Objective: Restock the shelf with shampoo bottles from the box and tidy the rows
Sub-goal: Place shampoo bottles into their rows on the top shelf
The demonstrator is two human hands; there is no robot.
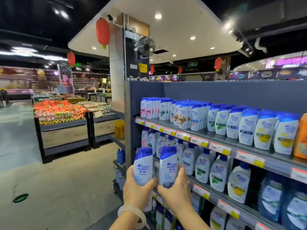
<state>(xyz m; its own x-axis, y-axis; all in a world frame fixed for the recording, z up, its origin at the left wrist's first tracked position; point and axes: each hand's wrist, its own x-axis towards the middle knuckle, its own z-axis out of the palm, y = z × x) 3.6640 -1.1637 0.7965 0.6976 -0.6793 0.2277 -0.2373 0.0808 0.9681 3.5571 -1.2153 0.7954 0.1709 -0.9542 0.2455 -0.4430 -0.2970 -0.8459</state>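
Left hand (137, 190) and right hand (177, 192) each grip one upright bottle, left bottle (143, 166) and right bottle (168, 166), just before the shelf (221, 141).

orange pack (301, 138) cut off at right edge

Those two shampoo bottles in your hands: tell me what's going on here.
A person is restocking a supermarket shelf. The left hand grips one white, blue-capped Head & Shoulders bottle and the right hand grips a second Head & Shoulders bottle, both upright, held in front of the left end of the shelving. The top shelf above already carries packed rows of similar bottles. No box is in view.
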